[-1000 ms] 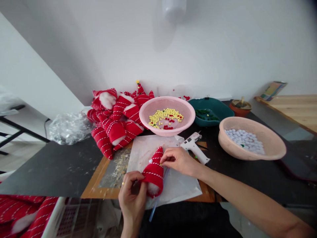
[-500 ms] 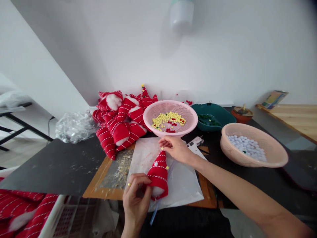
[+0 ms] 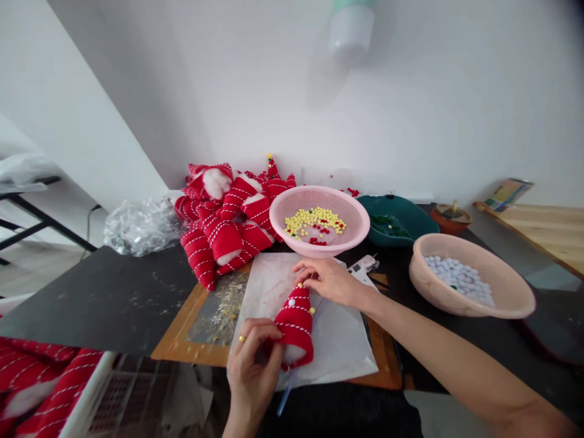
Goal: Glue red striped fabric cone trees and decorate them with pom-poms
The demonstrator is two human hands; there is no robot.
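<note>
My left hand [image 3: 255,359], a ring on one finger, pinches the lower left edge of a red stuffed fabric cone [image 3: 294,325] with white stitched stripes. White stuffing shows at the cone's open base. One white pom-pom [image 3: 292,302] sits on its front and a yellow one on its right side. At the tip, the curled fingers of my right hand [image 3: 326,278] close on a small yellow pom-pom [image 3: 300,285]; the fingertips partly cover the contact. Under the cone lies a white sheet [image 3: 347,353], and a clear bluish stick [image 3: 286,392] pokes out below it.
A pink basket [image 3: 319,249] holds yellow and red pom-poms; a peach basket [image 3: 511,292] holds white ones. Between them are a green bowl [image 3: 410,213] and a white glue gun [image 3: 364,267]. Several red cones [image 3: 223,237] are piled left, beside crumpled clear plastic [image 3: 141,225].
My right hand stays at the cone's tip, its fingers shifted slightly lower. My left hand keeps its hold on the base. The whole view has shifted a little.
</note>
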